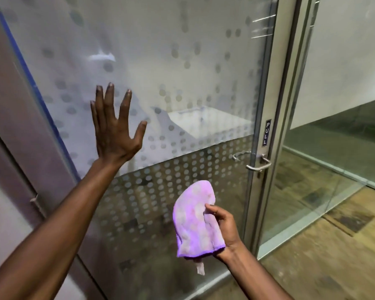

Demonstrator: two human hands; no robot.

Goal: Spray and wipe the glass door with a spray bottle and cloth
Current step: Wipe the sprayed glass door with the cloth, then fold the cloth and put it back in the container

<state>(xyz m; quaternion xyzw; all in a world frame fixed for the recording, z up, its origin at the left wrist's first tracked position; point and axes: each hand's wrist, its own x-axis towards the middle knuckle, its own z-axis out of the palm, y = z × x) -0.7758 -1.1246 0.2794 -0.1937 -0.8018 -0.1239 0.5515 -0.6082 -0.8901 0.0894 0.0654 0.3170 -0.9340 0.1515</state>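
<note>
The glass door fills the view ahead, frosted with a dotted pattern above and clearer glass with dots below. My left hand is raised with fingers spread, flat against or just off the frosted part; I cannot tell if it touches. Lower and to the right, my right hand pinches a folded purple cloth in front of the lower glass, a small tag hanging under it. No spray bottle is in view.
A metal lever handle and a "PULL" label sit on the door's right frame. A fixed glass panel continues to the right over a brown patterned floor. A grey wall stands at left.
</note>
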